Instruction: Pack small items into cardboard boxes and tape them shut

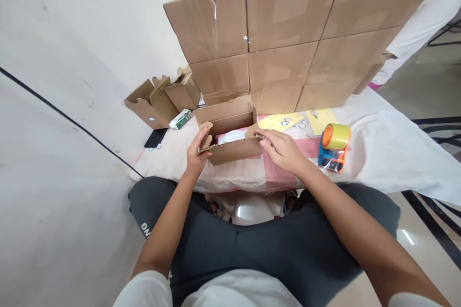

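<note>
A small brown cardboard box [234,152] stands in front of me with its top flaps up. Inside it lies a white and pink item [231,136], partly hidden by the walls; its kind I cannot make out. At the box's left end, my left hand [196,154] is closed around the corner and short flap, thumb on the near side. My right hand [283,149] touches the right end with its fingers stretched out against the short flap and the thumb apart, lower down.
An orange and blue tape dispenser [334,147] with yellow tape rests at the right. Large taped cartons [281,33] rise behind the box. Open cardboard boxes [153,110], a green and white carton [181,119] and a black phone [155,138] are left, near the wall. Someone's white-clothed leg [425,24] shows far right.
</note>
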### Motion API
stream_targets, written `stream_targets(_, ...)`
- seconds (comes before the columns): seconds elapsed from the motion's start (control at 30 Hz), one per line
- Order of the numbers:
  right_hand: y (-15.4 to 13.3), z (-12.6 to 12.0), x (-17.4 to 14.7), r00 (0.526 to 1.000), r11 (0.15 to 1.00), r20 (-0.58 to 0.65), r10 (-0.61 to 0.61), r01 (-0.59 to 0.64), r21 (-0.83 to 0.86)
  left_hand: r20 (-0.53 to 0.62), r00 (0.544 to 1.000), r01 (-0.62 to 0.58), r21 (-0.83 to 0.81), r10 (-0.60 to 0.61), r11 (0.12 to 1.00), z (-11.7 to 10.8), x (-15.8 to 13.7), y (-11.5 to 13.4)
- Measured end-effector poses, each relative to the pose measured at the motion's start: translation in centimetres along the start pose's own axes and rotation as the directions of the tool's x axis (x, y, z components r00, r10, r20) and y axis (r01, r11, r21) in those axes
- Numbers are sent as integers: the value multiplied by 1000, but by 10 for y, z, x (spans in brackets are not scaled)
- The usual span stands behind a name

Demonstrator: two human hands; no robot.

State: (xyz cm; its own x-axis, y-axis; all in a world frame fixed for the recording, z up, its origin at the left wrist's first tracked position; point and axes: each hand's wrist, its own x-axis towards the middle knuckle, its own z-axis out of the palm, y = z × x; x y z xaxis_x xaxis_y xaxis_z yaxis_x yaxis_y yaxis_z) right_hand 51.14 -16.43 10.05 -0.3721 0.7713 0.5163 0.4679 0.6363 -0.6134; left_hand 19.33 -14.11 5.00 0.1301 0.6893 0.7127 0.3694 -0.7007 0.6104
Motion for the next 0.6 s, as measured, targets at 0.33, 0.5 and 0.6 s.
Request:
stream_targets(0.33,10,26,13,986,992,-113,124,-120,46,-158,952,241,-142,-262,960,16,-10,8)
stream_targets(0.5,9,23,7,990,995,-105,92,-87,49,-185,941,279,-52,-284,959,11,-6,11)
stream_targets(0.6,17,17,10,978,980,-175,110,-78,181,-104,945,316,52,-310,947,1,2,9)
